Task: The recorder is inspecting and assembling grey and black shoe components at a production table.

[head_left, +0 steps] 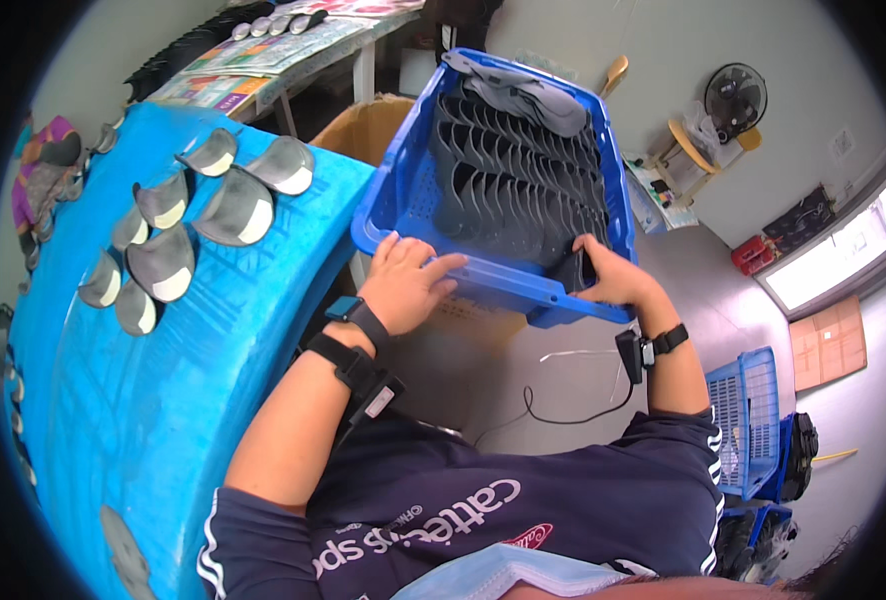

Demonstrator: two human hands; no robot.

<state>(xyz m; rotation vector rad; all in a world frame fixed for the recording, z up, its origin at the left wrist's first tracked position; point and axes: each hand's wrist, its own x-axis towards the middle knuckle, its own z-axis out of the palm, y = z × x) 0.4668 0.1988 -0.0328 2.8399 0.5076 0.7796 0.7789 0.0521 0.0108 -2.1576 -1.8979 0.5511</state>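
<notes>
A deep blue plastic crate [495, 290] stands in front of me, tilted in view. Packed upright inside it are several rows of dark grey curved pieces [508, 200], with flat grey pieces [523, 95] lying across the far end. My left hand [403, 285] rests on the crate's near-left rim, fingers spread and thumb stretched out along the edge. At the near-right corner, my right hand [611, 275] reaches over the rim. Its thumb and fingers are closed about a dark curved piece [573, 272] at the end of the nearest row; part of that piece is hidden.
On my left, a bright blue table [93, 400] holds several grey curved pieces [238, 210] with pale crescents. Behind is a paper-covered bench [253, 65] and a cardboard box [363, 130]. Lighter blue crates [743, 420] stand at right. A cable [563, 421] hangs near my right wrist.
</notes>
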